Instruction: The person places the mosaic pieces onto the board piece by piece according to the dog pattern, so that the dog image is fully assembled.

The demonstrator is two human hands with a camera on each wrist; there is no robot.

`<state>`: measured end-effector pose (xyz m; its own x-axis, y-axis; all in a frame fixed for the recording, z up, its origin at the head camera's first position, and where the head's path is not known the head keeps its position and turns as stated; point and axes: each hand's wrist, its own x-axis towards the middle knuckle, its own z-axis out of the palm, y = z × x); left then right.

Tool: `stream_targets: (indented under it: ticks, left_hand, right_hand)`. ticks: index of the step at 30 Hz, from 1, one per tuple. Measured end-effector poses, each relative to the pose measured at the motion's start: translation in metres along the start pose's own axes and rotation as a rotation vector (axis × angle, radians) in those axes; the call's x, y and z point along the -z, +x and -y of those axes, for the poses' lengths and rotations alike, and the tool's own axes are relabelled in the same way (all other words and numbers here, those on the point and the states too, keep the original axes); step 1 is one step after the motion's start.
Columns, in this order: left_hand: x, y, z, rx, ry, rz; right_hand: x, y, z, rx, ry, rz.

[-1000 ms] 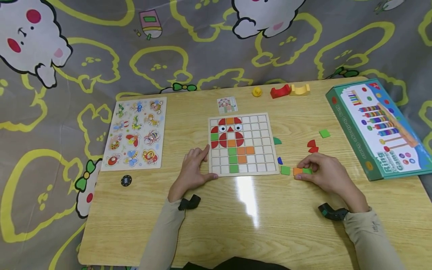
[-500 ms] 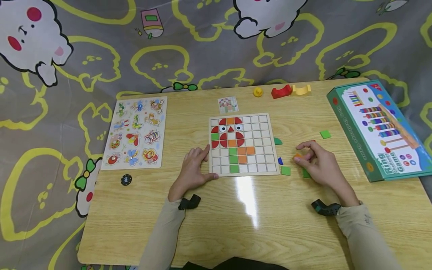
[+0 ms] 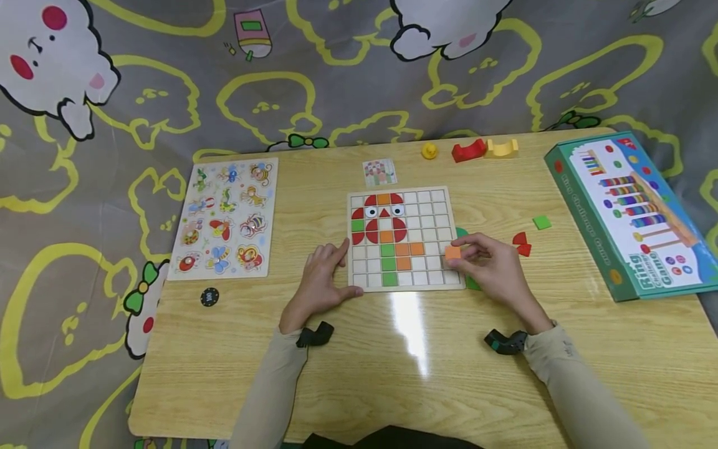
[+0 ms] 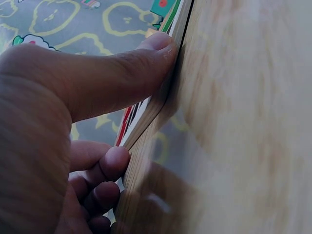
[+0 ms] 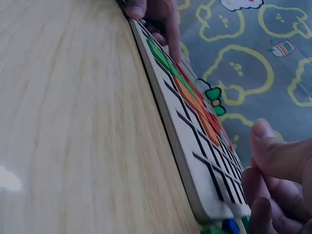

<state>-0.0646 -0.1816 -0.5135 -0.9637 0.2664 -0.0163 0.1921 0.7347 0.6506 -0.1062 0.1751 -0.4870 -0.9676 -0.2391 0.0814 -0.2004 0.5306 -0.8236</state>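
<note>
A square wooden grid board point(image 3: 432, 278) lies at the table's middle, some cells filled with red, green and orange tiles. My left hand point(image 3: 318, 284) rests at its near left corner, thumb straight along the front edge and forefinger against the left side; the left wrist view shows the thumb point(image 4: 122, 73) on the board's edge. With thumb and fingertips my right hand point(image 3: 490, 265) pinches an orange square tile point(image 3: 452, 252) over the board's right rim. That tile does not show in the right wrist view, where the hand point(image 5: 280, 180) is partly out of frame.
Red tiles point(image 3: 521, 244) and a green square point(image 3: 541, 222) lie to the right; other green pieces are partly behind my right hand. A pattern card point(image 3: 379, 172) lies beyond the board. An insect puzzle point(image 3: 224, 218) and a black chip point(image 3: 210, 297) are left, a game box point(image 3: 628, 212) right.
My right hand has picked up the orange square tile from beside a green one on the table and carried it left to the board's right edge. The left hand has stayed put.
</note>
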Motion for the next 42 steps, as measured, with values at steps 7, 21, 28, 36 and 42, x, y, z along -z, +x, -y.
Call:
stream_targets:
  ticks: [7, 21, 28, 36, 42]
  left_hand:
    - [0.001, 0.001, -0.001, 0.006, -0.005, 0.007]
    - [0.001, 0.001, -0.001, 0.005, -0.009, -0.007]
    - [0.001, 0.001, -0.002, 0.000, -0.014, -0.005]
    - [0.002, 0.001, -0.002, -0.015, -0.015, -0.015]
    - [0.003, 0.000, -0.003, -0.010, -0.019, -0.015]
  right_hand:
    - [-0.019, 0.008, 0.010, 0.036, 0.017, 0.100]
    - [-0.034, 0.016, 0.018, 0.151, -0.190, 0.158]
    - [-0.033, 0.016, 0.020, 0.139, -0.230, 0.180]
    - [-0.033, 0.017, 0.019, 0.155, -0.232, 0.182]
    - [-0.034, 0.017, 0.021, 0.157, -0.237, 0.174]
